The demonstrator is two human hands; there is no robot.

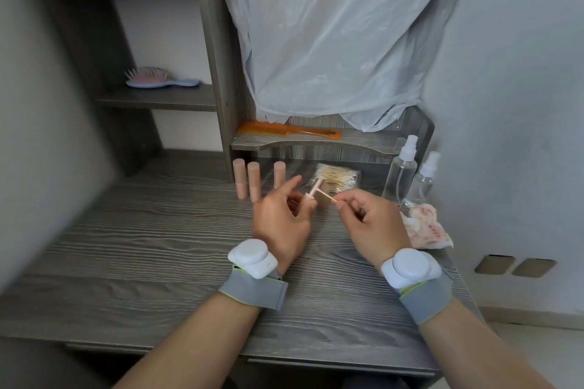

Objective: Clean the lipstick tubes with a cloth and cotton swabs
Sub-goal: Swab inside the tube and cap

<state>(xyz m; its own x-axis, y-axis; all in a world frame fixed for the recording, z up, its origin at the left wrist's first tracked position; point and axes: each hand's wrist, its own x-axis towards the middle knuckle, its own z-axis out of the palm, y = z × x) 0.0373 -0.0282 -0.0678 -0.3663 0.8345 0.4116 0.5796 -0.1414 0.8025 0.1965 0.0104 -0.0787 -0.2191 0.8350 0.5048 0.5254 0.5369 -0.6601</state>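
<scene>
Work over the desk (158, 246), leaving the cloth (426, 224) at its right edge within reach for wiping. With the left hand (281, 218) gripping the open tube (311, 195) just above the desk, before three standing tubes (253, 180), and the right hand (366, 221) pinching a swab (331, 198) by its stick, likely best to steady the tube and turn it slowly. Press the swab tip lightly round the rim, never hard enough to snap the stick.
</scene>
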